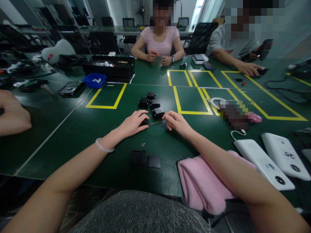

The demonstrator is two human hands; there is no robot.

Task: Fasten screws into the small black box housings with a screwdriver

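Observation:
On the green table, my left hand (134, 123) curls around a small black box (144, 122), mostly covered by the fingers. My right hand (177, 123) pinches a thin screwdriver (156, 122), its slim metal shaft pointing left with the tip at the box's side. Just beyond my hands sits a cluster of several similar black boxes (158, 112). Closer to me are a few tiny screws (142, 144), an open black case half (138, 157) and a flat black cover (154, 161) beside it.
A pink cloth (201, 184) lies under my right forearm, with white power banks (264, 161) to its right. Yellow tape (194, 113) marks the table. A blue tray (94, 80) and black bin (109, 77) stand far left. Two people sit opposite; another person's arm (13, 115) rests at left.

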